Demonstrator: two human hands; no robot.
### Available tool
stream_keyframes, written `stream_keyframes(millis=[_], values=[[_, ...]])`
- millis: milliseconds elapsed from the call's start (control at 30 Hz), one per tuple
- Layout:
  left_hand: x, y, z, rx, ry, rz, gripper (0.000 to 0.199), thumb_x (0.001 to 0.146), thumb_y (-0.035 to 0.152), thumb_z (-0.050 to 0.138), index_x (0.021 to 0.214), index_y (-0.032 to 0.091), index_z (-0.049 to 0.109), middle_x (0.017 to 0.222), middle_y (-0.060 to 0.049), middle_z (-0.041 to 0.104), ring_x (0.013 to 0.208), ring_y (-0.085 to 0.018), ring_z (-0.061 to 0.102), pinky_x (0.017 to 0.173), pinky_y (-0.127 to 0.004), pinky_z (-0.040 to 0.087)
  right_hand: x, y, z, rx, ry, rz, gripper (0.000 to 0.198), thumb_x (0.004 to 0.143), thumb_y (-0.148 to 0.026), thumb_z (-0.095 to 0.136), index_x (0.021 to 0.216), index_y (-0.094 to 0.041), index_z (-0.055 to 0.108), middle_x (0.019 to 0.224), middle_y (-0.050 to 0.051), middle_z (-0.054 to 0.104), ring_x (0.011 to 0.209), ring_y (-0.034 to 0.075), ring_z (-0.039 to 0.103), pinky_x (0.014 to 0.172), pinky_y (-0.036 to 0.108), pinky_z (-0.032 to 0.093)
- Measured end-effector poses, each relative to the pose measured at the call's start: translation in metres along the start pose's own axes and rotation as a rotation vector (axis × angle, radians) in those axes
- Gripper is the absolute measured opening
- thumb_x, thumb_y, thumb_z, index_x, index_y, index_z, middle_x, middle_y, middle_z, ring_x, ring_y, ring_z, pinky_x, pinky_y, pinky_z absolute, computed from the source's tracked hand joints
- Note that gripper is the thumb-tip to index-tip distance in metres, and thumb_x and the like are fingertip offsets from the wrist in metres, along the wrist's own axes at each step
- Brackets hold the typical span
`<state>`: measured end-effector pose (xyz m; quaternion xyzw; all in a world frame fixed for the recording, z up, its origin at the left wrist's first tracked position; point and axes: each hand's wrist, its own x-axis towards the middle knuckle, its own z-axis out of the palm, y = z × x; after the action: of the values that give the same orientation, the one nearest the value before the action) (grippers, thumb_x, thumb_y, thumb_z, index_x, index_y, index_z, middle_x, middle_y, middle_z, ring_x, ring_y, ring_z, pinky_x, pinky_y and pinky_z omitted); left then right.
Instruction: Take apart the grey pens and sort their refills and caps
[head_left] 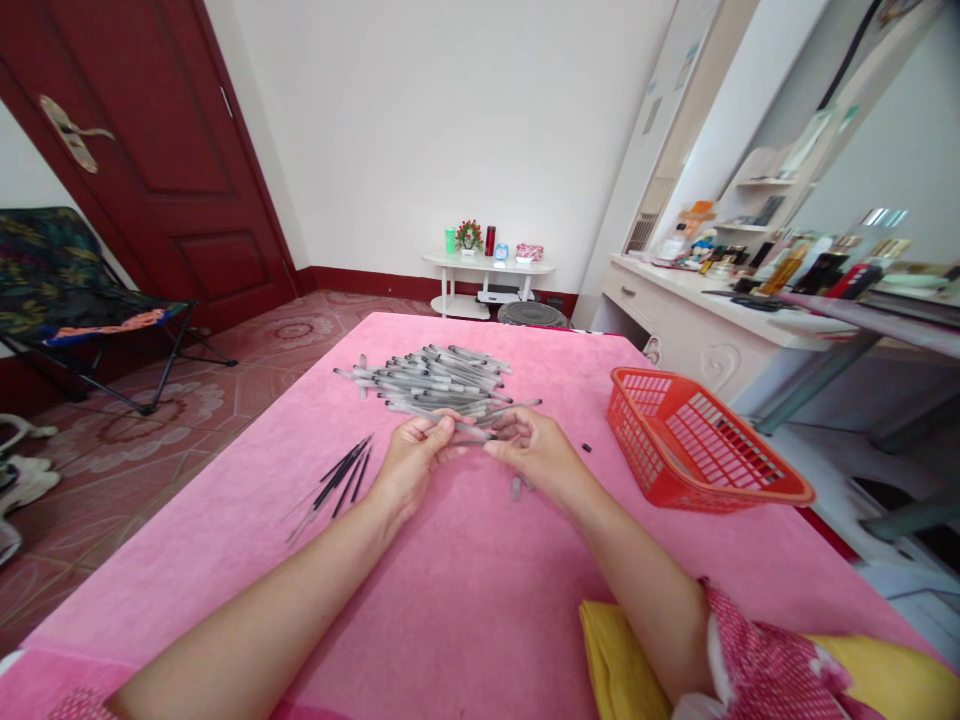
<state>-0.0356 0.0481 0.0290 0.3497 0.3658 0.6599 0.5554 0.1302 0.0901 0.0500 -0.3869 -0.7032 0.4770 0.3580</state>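
Note:
Between my two hands a grey translucent pen (471, 432) lies level, its dark end toward the right. My left hand (421, 452) is closed round the barrel, thumb on top. The fingers of my right hand (531, 446) pinch the dark end. Just beyond them spreads a heap of similar pens (431, 378) with black tips. Left of my left hand lie several thin black refills (346, 475). A small black piece (587, 448) sits right of my right hand, and short clear caps (517, 488) lie below it, partly hidden by the hand.
An orange-red plastic basket (694, 440) stands on the pink cloth-covered table (450, 600) at the right. A folded yellow cloth (622, 655) lies under my right forearm. Beyond the table are a folding chair (82, 290), a small white stand (480, 262) and a cluttered dresser (697, 310).

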Motion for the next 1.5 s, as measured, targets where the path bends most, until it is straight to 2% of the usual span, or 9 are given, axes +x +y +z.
stream_keyframes(millis=[100, 267, 400, 633, 800, 1000, 1100, 1400, 1500], values=[[0.0, 0.0, 0.0, -0.005, 0.008, 0.0, 0.024, 0.068, 0.028, 0.07, 0.083, 0.012, 0.062, 0.092, -0.009, 0.069, 0.078, -0.019, 0.067, 0.059, -0.022, 0.053, -0.001, -0.001, 0.001, 0.054, -0.103, 0.117, 0.03, 0.073, -0.043, 0.054, 0.073, -0.013, 0.056, 0.057, 0.0, 0.057, 0.039, 0.007, 0.049, 0.035, 0.018, 0.036], [0.0, -0.002, -0.001, 0.011, 0.0, 0.003, 0.025, 0.068, 0.03, 0.07, 0.083, 0.012, 0.063, 0.093, -0.008, 0.069, 0.078, -0.019, 0.067, 0.059, -0.021, 0.052, -0.002, -0.003, 0.002, 0.125, -0.013, 0.101, 0.023, 0.063, -0.03, 0.066, 0.076, -0.014, 0.055, 0.055, -0.005, 0.053, 0.038, 0.005, 0.047, 0.036, 0.016, 0.038], [0.0, -0.002, -0.001, 0.011, 0.007, 0.005, 0.023, 0.07, 0.029, 0.069, 0.084, 0.012, 0.062, 0.091, -0.007, 0.07, 0.076, -0.017, 0.067, 0.059, -0.021, 0.053, -0.003, -0.004, 0.002, 0.152, -0.083, 0.201, 0.028, 0.069, -0.04, 0.059, 0.077, -0.014, 0.055, 0.059, -0.001, 0.057, 0.04, 0.008, 0.052, 0.035, 0.017, 0.039], [-0.001, -0.001, 0.0, 0.017, 0.012, -0.007, 0.025, 0.067, 0.03, 0.071, 0.082, 0.011, 0.064, 0.092, -0.008, 0.069, 0.077, -0.019, 0.067, 0.058, -0.02, 0.052, -0.003, -0.004, 0.003, 0.147, 0.009, 0.128, 0.023, 0.062, -0.029, 0.067, 0.076, -0.015, 0.054, 0.056, -0.004, 0.055, 0.041, 0.007, 0.052, 0.036, 0.016, 0.041], [0.0, -0.001, -0.001, 0.011, 0.019, 0.006, 0.025, 0.068, 0.03, 0.071, 0.083, 0.012, 0.063, 0.092, -0.008, 0.069, 0.077, -0.018, 0.067, 0.058, -0.02, 0.053, -0.002, -0.002, 0.003, 0.152, -0.102, 0.217, 0.028, 0.073, -0.043, 0.054, 0.071, -0.014, 0.053, 0.054, -0.002, 0.055, 0.037, 0.008, 0.051, 0.032, 0.017, 0.037], [0.002, -0.001, -0.002, -0.008, 0.066, -0.006, 0.024, 0.068, 0.029, 0.07, 0.083, 0.012, 0.062, 0.089, -0.007, 0.07, 0.074, -0.016, 0.067, 0.058, -0.019, 0.052, -0.004, -0.006, 0.003, 0.101, 0.105, 0.076, 0.017, 0.061, -0.025, 0.063, 0.068, -0.016, 0.051, 0.05, -0.005, 0.052, 0.039, 0.007, 0.049, 0.035, 0.017, 0.04], [0.003, 0.0, -0.002, -0.028, 0.1, -0.008, 0.023, 0.068, 0.028, 0.07, 0.082, 0.012, 0.062, 0.088, -0.006, 0.07, 0.072, -0.015, 0.067, 0.057, -0.018, 0.052, -0.003, -0.009, 0.002, 0.12, 0.102, 0.103, 0.018, 0.063, -0.027, 0.062, 0.071, -0.016, 0.05, 0.05, -0.005, 0.053, 0.038, 0.008, 0.049, 0.035, 0.018, 0.04], [0.007, 0.0, -0.007, -0.085, 0.202, 0.063, 0.024, 0.068, 0.03, 0.07, 0.084, 0.014, 0.062, 0.086, -0.003, 0.069, 0.068, -0.009, 0.066, 0.058, -0.016, 0.051, 0.001, -0.002, -0.009, 0.609, 0.054, 0.301, 0.012, 0.062, -0.025, 0.049, 0.069, -0.016, 0.05, 0.061, 0.001, 0.056, 0.041, 0.007, 0.045, 0.034, 0.018, 0.036], [0.006, 0.0, -0.005, -0.056, 0.186, 0.044, 0.025, 0.068, 0.031, 0.07, 0.084, 0.013, 0.062, 0.086, -0.004, 0.07, 0.068, -0.01, 0.066, 0.056, -0.017, 0.051, -0.002, -0.005, -0.008, 0.546, 0.01, 0.288, 0.02, 0.066, -0.029, 0.051, 0.076, -0.014, 0.058, 0.06, -0.001, 0.051, 0.039, 0.005, 0.035, 0.032, 0.016, 0.025]])
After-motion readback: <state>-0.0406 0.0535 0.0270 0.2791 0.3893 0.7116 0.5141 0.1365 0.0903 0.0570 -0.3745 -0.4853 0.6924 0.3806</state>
